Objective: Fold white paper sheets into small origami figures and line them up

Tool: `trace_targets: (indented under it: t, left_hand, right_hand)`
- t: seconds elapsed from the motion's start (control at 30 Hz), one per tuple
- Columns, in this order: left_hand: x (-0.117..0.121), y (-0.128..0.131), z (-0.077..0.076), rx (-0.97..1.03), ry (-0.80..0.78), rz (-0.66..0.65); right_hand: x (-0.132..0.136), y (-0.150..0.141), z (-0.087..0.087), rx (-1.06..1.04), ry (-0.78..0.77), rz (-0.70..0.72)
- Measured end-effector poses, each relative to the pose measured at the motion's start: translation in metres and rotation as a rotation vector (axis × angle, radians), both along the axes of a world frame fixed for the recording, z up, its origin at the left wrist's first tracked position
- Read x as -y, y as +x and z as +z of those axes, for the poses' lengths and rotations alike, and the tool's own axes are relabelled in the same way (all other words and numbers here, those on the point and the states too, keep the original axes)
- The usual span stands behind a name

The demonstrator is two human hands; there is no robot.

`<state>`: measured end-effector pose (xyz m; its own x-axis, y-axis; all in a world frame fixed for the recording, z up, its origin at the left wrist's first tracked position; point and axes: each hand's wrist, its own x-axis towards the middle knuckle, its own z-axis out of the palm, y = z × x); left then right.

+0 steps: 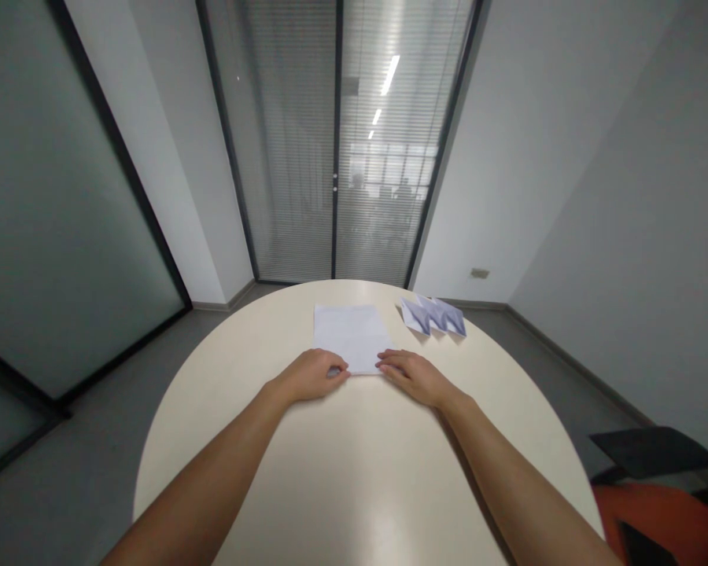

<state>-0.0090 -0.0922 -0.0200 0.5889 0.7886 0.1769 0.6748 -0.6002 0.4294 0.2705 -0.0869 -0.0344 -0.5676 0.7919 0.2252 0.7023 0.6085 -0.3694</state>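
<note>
A white sheet of paper (pixel 352 334) lies flat on the pale round table (pixel 330 472), toward its far side. At the paper's near left corner, my left hand (pixel 315 375) has its thumb and forefinger pinched on the edge. The fingers of my right hand (pixel 413 375) are stretched out and rest on the near right corner. Beyond the right hand stand folded paper pieces (pixel 433 316), white and bluish with creases, lined up side by side and apart from both hands.
An orange chair (pixel 661 515) with black armrests is at the lower right, close to the table. Behind the table is a glass partition with blinds (pixel 295 157). White walls (pixel 625 236) rise on the right, and a frosted glass panel (pixel 64 196) is on the left.
</note>
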Motion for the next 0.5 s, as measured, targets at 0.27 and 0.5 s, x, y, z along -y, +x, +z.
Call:
trace_targets:
  t: [0.27,0.5]
  left_hand:
    - [-0.001,-0.011,0.006,0.057,-0.029,0.092]
    - [-0.011,-0.015,0.000,0.217,-0.010,0.181]
  right_hand:
    - [0.003,0.000,0.006,-0.101,-0.046,-0.061]
    - [-0.004,0.009,-0.002,-0.280,-0.123,-0.240]
